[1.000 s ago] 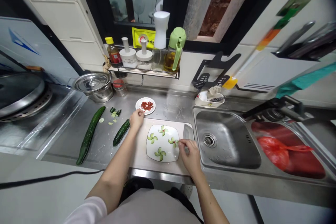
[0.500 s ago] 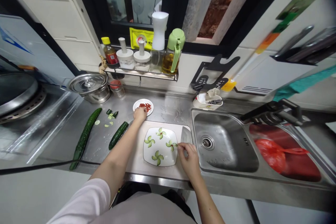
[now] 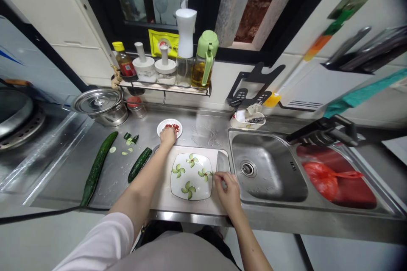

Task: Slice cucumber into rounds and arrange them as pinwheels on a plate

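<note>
My left hand (image 3: pixel 168 136) reaches to a small white dish (image 3: pixel 162 124) of little red pieces (image 3: pixel 174 127). Its fingers are curled together at the pieces, with the tips hidden. By the right edge of a square white plate (image 3: pixel 190 195), my right hand (image 3: pixel 228 188) has thumb and forefinger bent together; anything between them is too small to make out. Several pinwheels of cucumber slices (image 3: pixel 188 189) lie on the plate, the right one (image 3: pixel 204 174) with red at its middle. Under the plate is a pale cutting board (image 3: pixel 161 197), with a knife (image 3: pixel 222 161) along its right side.
Left of the board lie a cut cucumber (image 3: pixel 140 165), cucumber scraps (image 3: pixel 130 139) and a long cucumber (image 3: pixel 98 169). A lidded pot (image 3: pixel 101 106) stands behind. Seasoning jars (image 3: pixel 165 71) line a low shelf. The sink (image 3: pixel 270 169) is right, with a red bag (image 3: pixel 321 180) beyond.
The whole view has shifted slightly. My left hand stays at the dish of red pieces, and my right hand stays beside the plate with little visible movement.
</note>
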`<state>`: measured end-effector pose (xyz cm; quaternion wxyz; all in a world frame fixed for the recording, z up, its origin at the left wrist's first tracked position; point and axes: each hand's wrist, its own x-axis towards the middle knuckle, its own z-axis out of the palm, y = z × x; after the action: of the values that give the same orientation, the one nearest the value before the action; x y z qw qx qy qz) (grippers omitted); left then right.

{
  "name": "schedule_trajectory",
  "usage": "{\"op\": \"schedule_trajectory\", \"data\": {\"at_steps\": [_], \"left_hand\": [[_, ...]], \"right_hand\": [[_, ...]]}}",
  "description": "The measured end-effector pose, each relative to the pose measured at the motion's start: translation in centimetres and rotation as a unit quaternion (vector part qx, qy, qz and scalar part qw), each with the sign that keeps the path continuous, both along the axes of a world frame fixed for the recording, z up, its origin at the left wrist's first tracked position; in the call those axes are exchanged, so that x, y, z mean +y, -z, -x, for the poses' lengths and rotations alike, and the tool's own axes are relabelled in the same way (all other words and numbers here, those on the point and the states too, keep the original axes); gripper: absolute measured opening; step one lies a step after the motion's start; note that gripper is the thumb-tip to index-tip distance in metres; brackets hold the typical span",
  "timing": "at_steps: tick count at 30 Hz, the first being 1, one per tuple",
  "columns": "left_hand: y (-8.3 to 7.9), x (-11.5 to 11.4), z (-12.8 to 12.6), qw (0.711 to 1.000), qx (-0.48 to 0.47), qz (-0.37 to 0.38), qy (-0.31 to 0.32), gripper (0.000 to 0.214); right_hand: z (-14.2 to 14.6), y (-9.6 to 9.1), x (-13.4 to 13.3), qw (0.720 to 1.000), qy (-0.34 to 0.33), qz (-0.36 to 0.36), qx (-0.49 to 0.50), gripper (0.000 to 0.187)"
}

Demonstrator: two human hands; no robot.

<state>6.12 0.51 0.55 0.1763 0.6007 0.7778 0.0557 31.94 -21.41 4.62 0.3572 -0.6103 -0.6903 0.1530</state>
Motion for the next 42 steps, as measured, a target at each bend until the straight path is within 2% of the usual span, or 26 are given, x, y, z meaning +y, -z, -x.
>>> {"op": "schedule_trajectory", "data": {"at_steps": [3,6,10,13,17,18,21,23,28,32,35,39,42], "left_hand": [[0.3,-0.1,0.0,1.0,0.016,-0.018,0.005,0.033],[0.5,-0.3,0.3,1.0,-0.016,-0.016,-0.02,0.029],[0.3,-0.7,0.9,0.987,-0.132,-0.027,-0.083,0.016],[-0.1,-1.5,1.0,0.956,-0.259,-0.058,-0.123,0.009],[-0.9,-4.0,0.0,0.931,-0.342,-0.078,-0.095,0.012],[-1.1,-4.9,-0.3,0.922,-0.37,-0.084,-0.08,0.013],[-1.9,-7.7,-1.1,0.854,-0.507,-0.109,-0.037,0.016],[-2.5,-9.3,-1.3,0.816,-0.569,-0.089,-0.044,0.019],[-3.9,-11.5,-1.3,0.77,-0.636,0.004,-0.059,0.029],[-4.2,-12.2,-0.9,0.767,-0.638,0.02,-0.061,0.032],[-4.1,-12.7,-0.5,0.768,-0.636,0.027,-0.072,0.035],[-4.0,-13.3,0.2,0.744,-0.662,0.011,-0.085,0.036],[-4.2,-13.4,0.7,0.762,-0.641,-0.008,-0.094,0.032]], "right_hand": [[0.0,0.1,-0.2,1.0,0.002,-0.001,0.0,0.021],[0.1,0.2,-0.3,1.0,0.001,0.005,0.002,0.022],[0.2,0.1,-0.5,1.0,0.0,0.013,0.005,0.024],[0.5,0.0,-0.5,1.0,0.001,0.018,0.01,0.025],[1.3,-0.8,-0.1,0.999,-0.004,0.022,0.025,0.024],[1.6,-1.2,0.2,0.999,-0.007,0.023,0.031,0.024],[2.4,-2.4,1.5,0.998,-0.018,0.023,0.055,0.023],[3.2,-3.0,2.7,0.997,-0.027,0.024,0.073,0.022],[5.8,-2.6,6.4,0.99,-0.045,0.054,0.126,0.02],[8.7,-1.3,8.6,0.982,-0.105,0.082,0.133,0.019],[10.6,-0.6,9.4,0.978,-0.131,0.082,0.14,0.014],[12.1,-0.2,9.6,0.974,-0.142,0.091,0.151,0.011],[12.5,-0.4,9.8,0.969,-0.152,0.1,0.17,0.012]]}}
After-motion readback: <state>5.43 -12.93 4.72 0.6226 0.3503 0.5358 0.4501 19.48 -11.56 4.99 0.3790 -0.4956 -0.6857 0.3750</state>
